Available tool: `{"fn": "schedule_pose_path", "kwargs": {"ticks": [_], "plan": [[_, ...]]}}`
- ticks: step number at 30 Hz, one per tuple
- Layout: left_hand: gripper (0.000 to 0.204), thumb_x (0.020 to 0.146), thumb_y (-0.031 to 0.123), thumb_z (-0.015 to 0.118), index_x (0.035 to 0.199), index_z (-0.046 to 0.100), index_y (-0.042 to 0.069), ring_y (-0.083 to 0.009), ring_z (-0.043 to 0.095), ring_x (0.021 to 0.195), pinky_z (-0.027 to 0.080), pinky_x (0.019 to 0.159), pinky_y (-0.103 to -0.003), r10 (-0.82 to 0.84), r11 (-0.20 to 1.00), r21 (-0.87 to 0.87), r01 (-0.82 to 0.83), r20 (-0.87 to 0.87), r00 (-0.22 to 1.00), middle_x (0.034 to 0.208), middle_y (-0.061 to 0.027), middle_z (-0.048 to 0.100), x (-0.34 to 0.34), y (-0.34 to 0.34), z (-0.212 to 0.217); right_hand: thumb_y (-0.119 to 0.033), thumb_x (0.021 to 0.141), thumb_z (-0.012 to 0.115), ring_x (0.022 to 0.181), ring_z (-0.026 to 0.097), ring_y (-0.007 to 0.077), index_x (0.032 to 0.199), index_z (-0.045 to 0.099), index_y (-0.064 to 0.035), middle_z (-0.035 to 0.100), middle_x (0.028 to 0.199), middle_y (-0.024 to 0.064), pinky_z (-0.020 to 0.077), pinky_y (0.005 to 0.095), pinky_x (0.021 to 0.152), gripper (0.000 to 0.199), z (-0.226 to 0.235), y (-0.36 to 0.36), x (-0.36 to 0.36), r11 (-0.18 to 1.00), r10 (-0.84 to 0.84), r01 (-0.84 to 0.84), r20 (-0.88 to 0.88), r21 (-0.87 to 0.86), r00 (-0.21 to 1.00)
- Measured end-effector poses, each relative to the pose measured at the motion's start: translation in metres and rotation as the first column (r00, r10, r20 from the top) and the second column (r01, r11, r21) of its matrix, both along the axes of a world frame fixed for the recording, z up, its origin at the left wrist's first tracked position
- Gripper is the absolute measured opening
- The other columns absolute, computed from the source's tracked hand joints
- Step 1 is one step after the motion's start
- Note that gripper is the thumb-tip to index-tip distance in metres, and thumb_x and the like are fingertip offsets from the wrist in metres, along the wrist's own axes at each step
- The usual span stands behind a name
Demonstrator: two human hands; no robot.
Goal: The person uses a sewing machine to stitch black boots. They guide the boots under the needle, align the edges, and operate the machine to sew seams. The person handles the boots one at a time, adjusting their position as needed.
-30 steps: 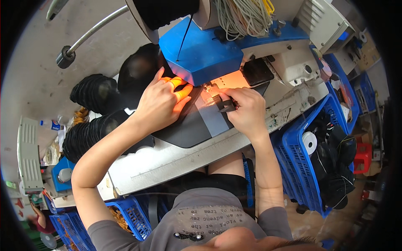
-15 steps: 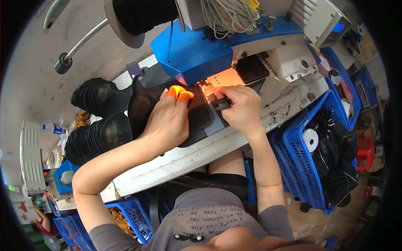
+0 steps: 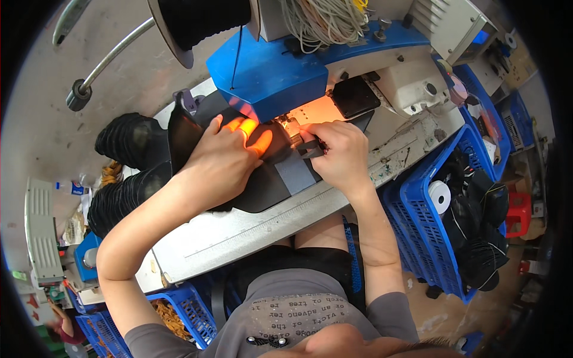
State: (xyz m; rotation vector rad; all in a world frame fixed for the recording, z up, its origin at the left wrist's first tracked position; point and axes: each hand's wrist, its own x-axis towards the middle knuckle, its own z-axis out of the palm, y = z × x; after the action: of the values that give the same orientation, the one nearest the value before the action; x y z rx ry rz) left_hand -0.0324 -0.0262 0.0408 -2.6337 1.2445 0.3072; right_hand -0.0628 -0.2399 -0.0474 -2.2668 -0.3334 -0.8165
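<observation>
My right hand (image 3: 341,154) is closed in a pinch on a dark strip (image 3: 311,149), just in front of the lit stitching area (image 3: 292,126) of a blue-headed sewing machine (image 3: 268,71). Left of it, my left hand (image 3: 224,156) lies over black moulded fabric, its fingers apart and glowing orange under the lamp. A raised black flap (image 3: 182,134) of that fabric stands up behind my left wrist. Dark flat material reaches from under my left hand toward a grey plate (image 3: 295,173). What lies directly beneath my left palm is hidden.
Two rows of nested black moulded pieces (image 3: 128,143) lie at the left. A black thread spool (image 3: 203,21) hangs above. A ruler strip (image 3: 256,227) runs along the table's front edge. Blue crates (image 3: 418,221) with black goods and a white roll (image 3: 440,197) stand at the right.
My left hand has shifted left and a little down, its fingers spreading over the fabric. More of the grey plate shows. My right hand keeps its pinch almost in place.
</observation>
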Motion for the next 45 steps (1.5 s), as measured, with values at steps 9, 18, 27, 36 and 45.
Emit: {"fn": "schedule_pose_path", "kwargs": {"ticks": [9, 18, 27, 36, 45], "plan": [[0.044, 0.093, 0.033, 0.059, 0.135, 0.058, 0.019, -0.0327, 0.057, 0.102, 0.038, 0.106, -0.047, -0.067, 0.995, -0.035, 0.089, 0.412, 0.909, 0.109, -0.0183, 0.061, 0.012, 0.017, -0.02, -0.003, 0.059, 0.063, 0.065, 0.06, 0.0286, 0.079, 0.07, -0.0069, 0.064, 0.066, 0.0081, 0.0452, 0.0383, 0.061, 0.022, -0.001, 0.001, 0.001, 1.0, 0.012, -0.013, 0.017, 0.01, 1.0], [0.033, 0.093, 0.035, 0.061, 0.12, 0.068, 0.018, -0.0253, 0.053, 0.083, 0.04, 0.081, -0.036, 0.038, 0.999, -0.035, -0.026, 0.413, 0.91, 0.093, -0.0123, 0.059, 0.015, 0.015, -0.021, -0.002, 0.06, 0.063, 0.064, 0.06, 0.0279, 0.079, 0.071, -0.0069, 0.064, 0.066, 0.0074, 0.045, 0.0377, 0.061, 0.022, -0.001, 0.001, 0.001, 1.0, -0.009, 0.009, 0.001, 0.011, 1.0], [0.034, 0.093, 0.037, 0.06, 0.121, 0.069, 0.019, -0.023, 0.054, 0.072, 0.038, 0.071, -0.035, 0.2, 0.977, -0.071, -0.199, 0.619, 0.759, 0.079, -0.0084, 0.056, -0.018, -0.007, -0.042, -0.002, 0.06, 0.064, 0.065, 0.061, 0.0274, 0.081, 0.071, -0.0068, 0.065, 0.067, 0.0074, 0.0457, 0.038, 0.063, 0.023, 0.002, 0.001, 0.0, 1.0, 0.0, 0.0, -0.017, 0.004, 1.0], [0.033, 0.094, 0.034, 0.058, 0.117, 0.069, 0.014, -0.0235, 0.058, 0.07, 0.037, 0.071, -0.037, 0.333, 0.934, -0.104, -0.341, 0.595, 0.731, 0.071, -0.0074, 0.059, -0.031, -0.034, -0.045, -0.002, 0.06, 0.064, 0.068, 0.062, 0.0272, 0.082, 0.071, -0.0071, 0.066, 0.07, 0.0073, 0.0465, 0.038, 0.064, 0.023, 0.002, 0.002, -0.001, 1.0, -0.019, 0.019, -0.025, -0.003, 1.0], [0.031, 0.092, 0.038, 0.062, 0.107, 0.069, 0.012, -0.0245, 0.056, 0.07, 0.039, 0.069, -0.038, 0.338, 0.941, -0.218, -0.26, 0.67, 0.661, 0.07, -0.0084, 0.056, -0.015, -0.026, -0.053, -0.008, 0.068, 0.068, 0.07, 0.062, 0.0295, 0.085, 0.07, -0.0054, 0.065, 0.071, 0.01, 0.0475, 0.0402, 0.068, 0.018, 0.004, -0.002, -0.002, 0.999, 0.046, -0.045, -0.091, 0.015, 0.995]]}}
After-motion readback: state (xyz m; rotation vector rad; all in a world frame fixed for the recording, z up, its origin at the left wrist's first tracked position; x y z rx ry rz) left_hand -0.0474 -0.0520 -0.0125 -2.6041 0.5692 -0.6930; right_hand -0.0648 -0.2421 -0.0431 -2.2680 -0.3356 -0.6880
